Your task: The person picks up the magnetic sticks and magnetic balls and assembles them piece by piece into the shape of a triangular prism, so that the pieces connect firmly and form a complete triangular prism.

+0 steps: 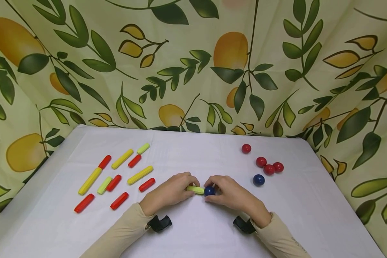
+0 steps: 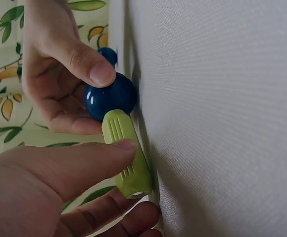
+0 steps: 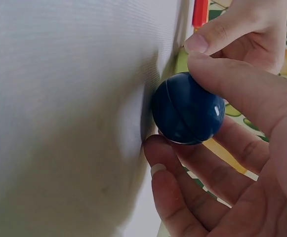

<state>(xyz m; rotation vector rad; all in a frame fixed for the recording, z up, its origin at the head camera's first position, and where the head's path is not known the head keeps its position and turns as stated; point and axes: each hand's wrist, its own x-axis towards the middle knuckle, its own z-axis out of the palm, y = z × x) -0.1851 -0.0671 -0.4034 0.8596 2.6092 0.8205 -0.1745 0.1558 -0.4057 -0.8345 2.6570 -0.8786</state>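
Note:
Near the front middle of the table, my left hand pinches a short light-green ribbed stick between thumb and fingers. My right hand holds a glossy blue ball, thumb on one side and fingers curled on the other. In the left wrist view the stick's far end touches the ball. Both pieces sit at or just over the white cloth; the exact gap cannot be told. The stick's near end shows a small pale metallic disc.
Left of the hands lie several red sticks, yellow sticks and light-green sticks. To the right are several red balls and another blue ball. A leaf-and-fruit patterned curtain hangs behind the white-covered table.

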